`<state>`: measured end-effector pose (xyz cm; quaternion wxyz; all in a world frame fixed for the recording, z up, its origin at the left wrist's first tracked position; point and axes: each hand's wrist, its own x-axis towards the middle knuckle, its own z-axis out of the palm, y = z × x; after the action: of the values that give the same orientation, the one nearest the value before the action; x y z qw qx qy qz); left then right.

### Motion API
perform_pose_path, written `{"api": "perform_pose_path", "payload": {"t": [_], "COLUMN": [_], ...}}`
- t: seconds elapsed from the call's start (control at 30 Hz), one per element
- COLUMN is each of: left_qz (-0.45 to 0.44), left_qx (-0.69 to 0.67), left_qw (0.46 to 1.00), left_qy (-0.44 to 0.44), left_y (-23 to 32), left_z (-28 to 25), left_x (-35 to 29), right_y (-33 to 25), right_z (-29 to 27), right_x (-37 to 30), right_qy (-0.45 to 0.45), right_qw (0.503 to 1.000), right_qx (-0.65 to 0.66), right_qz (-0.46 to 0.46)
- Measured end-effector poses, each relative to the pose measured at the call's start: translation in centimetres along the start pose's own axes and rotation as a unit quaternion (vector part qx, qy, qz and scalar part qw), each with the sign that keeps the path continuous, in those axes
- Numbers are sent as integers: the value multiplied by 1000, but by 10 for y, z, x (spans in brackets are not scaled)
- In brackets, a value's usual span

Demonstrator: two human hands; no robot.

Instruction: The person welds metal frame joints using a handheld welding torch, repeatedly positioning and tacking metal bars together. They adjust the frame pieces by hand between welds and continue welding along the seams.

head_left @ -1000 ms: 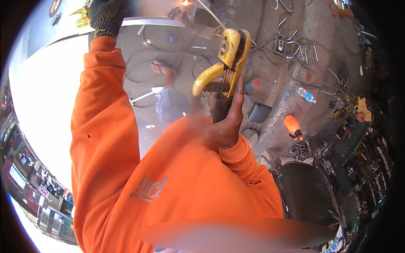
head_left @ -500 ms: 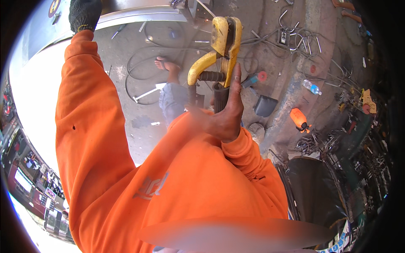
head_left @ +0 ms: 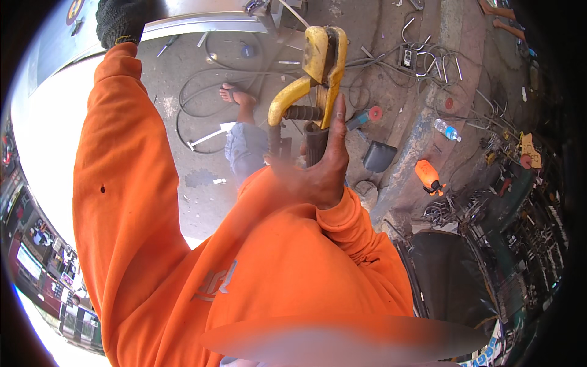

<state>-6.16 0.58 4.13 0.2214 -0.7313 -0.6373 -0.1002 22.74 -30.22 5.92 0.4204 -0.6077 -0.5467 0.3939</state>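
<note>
Right hand [head_left: 327, 174] wrapped round the yellow clamp [head_left: 316, 54] above the floor [head_left: 205, 165], thin rod [head_left: 295, 13] at its head; left hand's [head_left: 120, 24] grip, can't tell. Squeeze that lever [head_left: 287, 102] and the rod could drop; stray sparks could burn bare skin.

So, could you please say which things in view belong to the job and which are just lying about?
Apparently in use:
- yellow clamp-shaped tool, held in the bare right hand
- thin pale rod at its tip

Probably lying about:
- orange-and-black plastic bottle
- clear-and-blue plastic bottle
</note>
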Motion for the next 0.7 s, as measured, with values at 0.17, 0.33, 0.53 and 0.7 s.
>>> {"api": "perform_pose_path", "payload": {"t": [0.17,0.33,0.53,0.7], "left_qz": [-1,-27,-54,-96], "left_qx": [-6,-6,-9,-83], "left_qw": [1000,999,998,990], "left_qy": [21,-17,-35,61], "left_y": [2,14,8,-18], "left_z": [0,-14,-6,30], "left_x": [-2,-2,-4,-10], "right_y": [-1,1,3,0], "right_z": [-2,-1,1,-1], "right_x": [2,4,1,-2], "right_qy": [-9,-15,-7,-24], "right_qw": [1000,1000,1000,997], "right_qx": [1,24,18,29], "right_qz": [12,11,14,73]}}
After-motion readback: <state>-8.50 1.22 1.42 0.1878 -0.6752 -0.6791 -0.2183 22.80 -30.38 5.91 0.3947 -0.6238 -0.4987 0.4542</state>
